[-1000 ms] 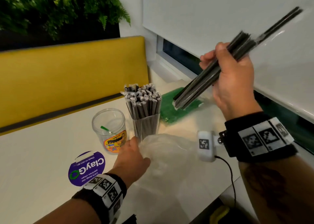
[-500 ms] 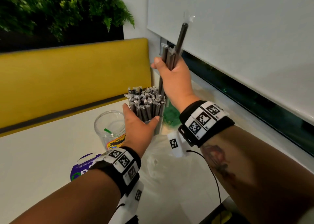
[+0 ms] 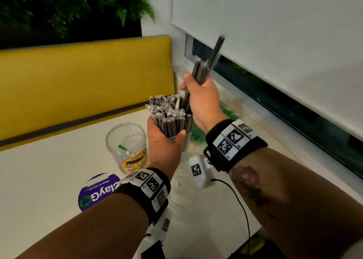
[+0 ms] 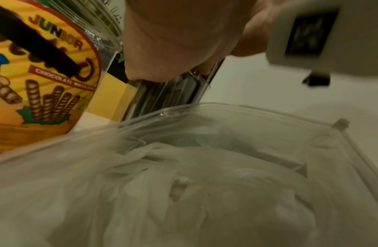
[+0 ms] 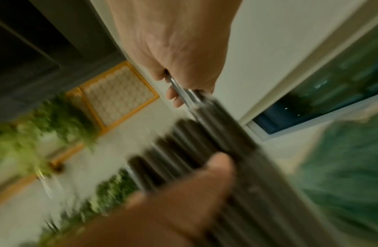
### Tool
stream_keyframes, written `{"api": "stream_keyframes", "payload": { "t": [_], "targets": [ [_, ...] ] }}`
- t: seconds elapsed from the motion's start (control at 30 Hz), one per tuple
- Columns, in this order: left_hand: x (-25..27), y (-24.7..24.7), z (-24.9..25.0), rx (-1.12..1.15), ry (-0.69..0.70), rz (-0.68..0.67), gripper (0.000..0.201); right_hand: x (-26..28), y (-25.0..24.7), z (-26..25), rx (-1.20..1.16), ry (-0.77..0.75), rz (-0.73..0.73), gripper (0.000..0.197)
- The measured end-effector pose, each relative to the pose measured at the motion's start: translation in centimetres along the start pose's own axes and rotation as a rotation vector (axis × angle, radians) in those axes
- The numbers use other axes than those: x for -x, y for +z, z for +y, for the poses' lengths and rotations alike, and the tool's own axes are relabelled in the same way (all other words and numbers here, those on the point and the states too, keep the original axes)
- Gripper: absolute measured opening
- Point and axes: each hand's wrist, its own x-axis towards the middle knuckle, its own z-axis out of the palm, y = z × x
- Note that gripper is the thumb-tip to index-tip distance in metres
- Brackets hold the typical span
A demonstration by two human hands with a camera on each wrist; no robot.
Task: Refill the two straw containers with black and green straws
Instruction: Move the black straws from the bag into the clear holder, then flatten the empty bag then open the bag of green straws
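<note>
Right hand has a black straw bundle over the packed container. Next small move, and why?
Probably lower the bundle in the right hand into the gap at the container's right side. Its lower ends already sit beside the packed straws, which the left hand holds aside.

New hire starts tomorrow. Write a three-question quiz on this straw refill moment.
1. True or false: the round clear plastic jar with the yellow label is packed full of green straws.
2. What does the right hand grip?
 A. a bundle of wrapped black straws
 B. the crumpled clear plastic bag
 C. the round purple table sticker
3. Fill in: the left hand holds the clear container crammed with ___ straws.

Key: 1 false; 2 A; 3 black
</note>
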Motion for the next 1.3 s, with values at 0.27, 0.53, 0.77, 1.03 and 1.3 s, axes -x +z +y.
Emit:
{"api": "stream_keyframes", "payload": {
  "t": [0.27, 0.53, 0.77, 1.03, 1.3],
  "targets": [
    [0.3, 0.3, 0.1, 0.066, -0.019, 0.009, 0.076, 1.4, -0.6, 0.9, 0.294, -0.145, -0.164, 0.079],
    [0.3, 0.1, -0.5, 0.062, -0.036, -0.003, 0.076, -1.4, -1.9, -5.8, 0.819, -0.853, -0.196, 0.060],
    [0.3, 0.0, -0.4, 0.011, -0.045, -0.031, 0.080, 0.0, -2.5, 1.1, 0.859, -0.183, -0.767, 0.062],
    [4.8, -3.0, -0.4, -0.258, -0.094, 0.009, 0.078, 0.1, -13.4, 3.9, 0.581, 0.129, -0.210, 0.039],
    [10.0, -0.6, 0.5, -0.862, -0.009, -1.227, 0.068, 6.8, -18.4, 13.2, 0.727, 0.735, -0.475, 0.034]
  ]
}}
